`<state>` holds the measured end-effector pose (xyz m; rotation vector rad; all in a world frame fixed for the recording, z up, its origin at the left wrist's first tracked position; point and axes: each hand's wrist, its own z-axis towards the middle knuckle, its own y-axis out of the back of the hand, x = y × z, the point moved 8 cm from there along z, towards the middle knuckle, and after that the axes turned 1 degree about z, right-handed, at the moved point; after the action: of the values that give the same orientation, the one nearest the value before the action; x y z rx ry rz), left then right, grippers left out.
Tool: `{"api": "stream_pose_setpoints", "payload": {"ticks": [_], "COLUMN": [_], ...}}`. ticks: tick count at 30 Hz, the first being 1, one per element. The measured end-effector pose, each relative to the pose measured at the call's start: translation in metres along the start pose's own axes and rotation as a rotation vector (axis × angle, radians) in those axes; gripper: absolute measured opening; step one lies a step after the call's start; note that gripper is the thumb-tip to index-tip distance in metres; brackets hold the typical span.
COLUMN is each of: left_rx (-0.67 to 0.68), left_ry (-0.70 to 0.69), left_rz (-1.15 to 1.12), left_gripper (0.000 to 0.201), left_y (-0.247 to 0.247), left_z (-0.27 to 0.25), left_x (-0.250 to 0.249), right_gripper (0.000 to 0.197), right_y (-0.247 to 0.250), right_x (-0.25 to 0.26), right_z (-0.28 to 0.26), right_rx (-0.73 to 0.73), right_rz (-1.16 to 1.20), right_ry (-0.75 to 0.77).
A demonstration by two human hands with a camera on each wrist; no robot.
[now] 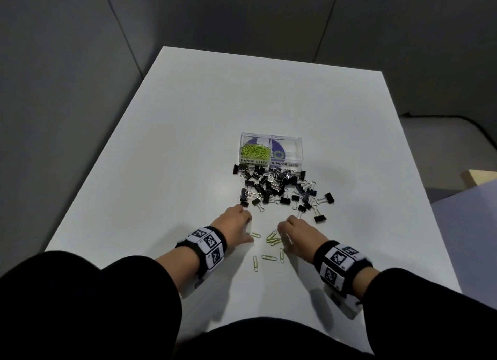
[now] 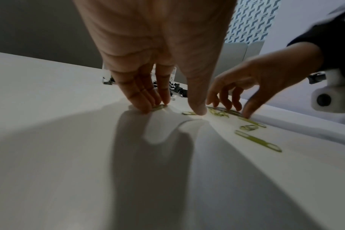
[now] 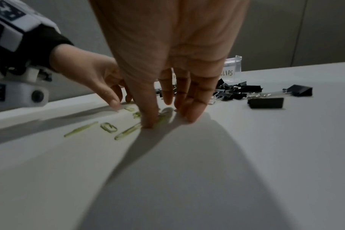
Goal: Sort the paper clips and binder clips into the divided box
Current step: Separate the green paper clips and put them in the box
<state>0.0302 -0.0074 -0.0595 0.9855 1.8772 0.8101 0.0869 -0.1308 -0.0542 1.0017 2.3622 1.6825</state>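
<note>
A clear divided box point(image 1: 271, 162) stands mid-table, with green paper clips point(image 1: 255, 151) in its left compartment; its right one, labelled binder clips, looks bare. In front of it lies a heap of black binder clips point(image 1: 279, 187). Several loose green paper clips point(image 1: 272, 238) lie between my hands. My left hand point(image 1: 243, 225) reaches down with straight fingers point(image 2: 146, 101) whose tips press one paper clip point(image 2: 159, 107) on the table. My right hand point(image 1: 285, 233) is spread over the clips, its thumb point(image 3: 148, 119) pressing the end of a paper clip point(image 3: 127, 132). Neither hand holds anything.
The white table point(image 1: 188, 144) has its near edge just below my wrists and a bare stretch behind the box. Stray binder clips point(image 1: 320, 218) lie close to my right hand's fingers. Grey walls stand beyond the far edge.
</note>
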Motion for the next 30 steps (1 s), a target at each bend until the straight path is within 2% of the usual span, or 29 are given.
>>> {"api": "stream_pose_setpoints", "payload": {"ticks": [2,7,11,14,16,21,25,28,30], "left_rx": [-0.003,-0.003,0.011,-0.047,-0.078,0.003,0.014,0.042,0.065], "left_ry": [-0.014,-0.015,-0.043,-0.075,-0.04,0.007,0.006,0.006,-0.003], "left_rz": [-0.007,-0.012,-0.021,0.021,0.066,0.021,0.016,0.04,0.064], "left_gripper": [0.048,0.025,0.026,0.033,0.036,0.023,0.02,0.019,0.02], "left_y": [-0.008,-0.016,-0.017,-0.01,-0.006,-0.009,-0.009,-0.009,-0.01], "left_z": [0.001,0.007,0.008,0.005,0.004,0.006,0.008,0.009,0.009], "left_x": [-0.009,-0.022,-0.022,-0.018,-0.009,-0.001,0.0,0.004,0.003], "right_gripper": [0.02,0.024,0.026,0.032,0.027,0.019,0.015,0.004,0.011], "right_y": [-0.003,-0.007,-0.005,-0.003,-0.004,-0.006,0.005,0.013,0.013], "right_x": [0.004,0.002,-0.007,-0.021,-0.026,-0.021,-0.016,-0.016,-0.017], "right_z": [0.004,0.008,0.006,0.001,0.0,0.0,-0.001,-0.003,-0.003], "right_rx": [-0.009,0.001,-0.02,-0.006,0.033,0.087,0.062,0.032,0.02], "right_rz": [0.019,0.095,0.12,0.063,0.069,0.097,0.158,0.252,0.329], "right_ry": [-0.019,-0.06,-0.174,-0.304,-0.337,-0.285,-0.163,-0.147,-0.167]}}
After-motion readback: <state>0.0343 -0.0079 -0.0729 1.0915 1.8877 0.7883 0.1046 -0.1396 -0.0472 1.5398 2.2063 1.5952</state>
